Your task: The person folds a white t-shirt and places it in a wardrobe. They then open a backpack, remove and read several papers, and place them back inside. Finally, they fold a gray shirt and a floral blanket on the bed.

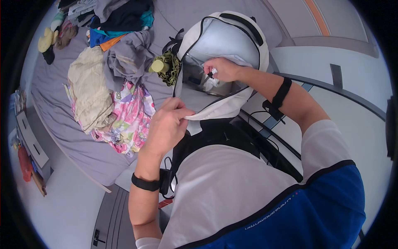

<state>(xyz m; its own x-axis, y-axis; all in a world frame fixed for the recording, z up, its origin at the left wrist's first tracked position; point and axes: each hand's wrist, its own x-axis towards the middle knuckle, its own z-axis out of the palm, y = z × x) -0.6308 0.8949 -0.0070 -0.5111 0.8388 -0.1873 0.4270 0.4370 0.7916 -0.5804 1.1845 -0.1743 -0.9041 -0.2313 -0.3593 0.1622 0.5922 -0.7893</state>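
Note:
An unzipped white backpack (pixel 264 57) with black zipper edging lies in front of me on the bed. With thumb and fingers, my left hand (pixel 168 124) pinches the near edge of its opening. My right hand (pixel 227 70) reaches inside, its fingers closed on a crumpled white item (pixel 211 83), perhaps tissue or thin plastic. A small dark piece shows at those fingertips; I cannot tell what it is. Below the hand, the bag's bottom holds dark and greyish contents, partly hidden. A bottle with a yellow-green cap (pixel 158 66) sits in the backpack's side pocket.
On the grey bed sheet (pixel 56 102) to the left lie a cream garment (pixel 90 87), a pink floral cloth (pixel 132 115), a grey garment (pixel 129 56) and a pile of dark clothes (pixel 124 15). Soft toys (pixel 46 40) lie at the far left. A cabinet (pixel 345 109) stands at right.

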